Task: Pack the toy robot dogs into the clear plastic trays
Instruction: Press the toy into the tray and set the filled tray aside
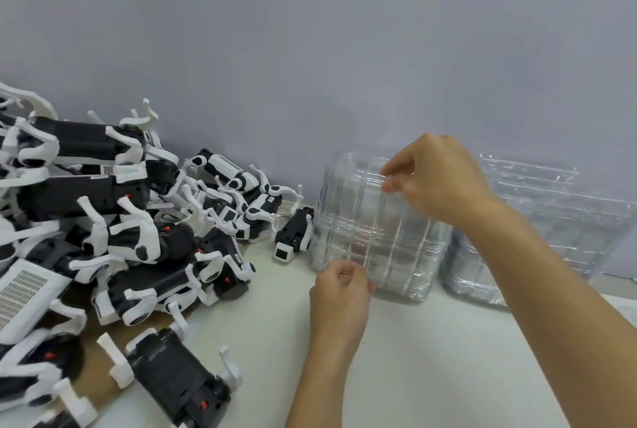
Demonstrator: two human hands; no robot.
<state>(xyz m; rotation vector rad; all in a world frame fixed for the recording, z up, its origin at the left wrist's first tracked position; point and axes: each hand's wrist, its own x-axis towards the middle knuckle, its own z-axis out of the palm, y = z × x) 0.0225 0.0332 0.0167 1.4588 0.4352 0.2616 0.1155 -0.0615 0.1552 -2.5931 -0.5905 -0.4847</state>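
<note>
A single head-worn wide-angle camera looks forward and down from the person's own position, close over a white table [431, 358] that fills the lower frame. It faces a plain grey wall [310, 31] taking up the upper half. Both forearms enter from the bottom edge. Lens distortion bends the table's far edge. No second view shares the scene.

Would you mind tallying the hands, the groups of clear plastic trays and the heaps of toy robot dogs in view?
Hands: 2, the left hand and right hand, both gripping the front tray stack.
Clear tray stacks: 2, that one and another stack behind to the right.
Heaps of toy robot dogs: 1; single dogs too tangled to count.
Total: 5.
</note>
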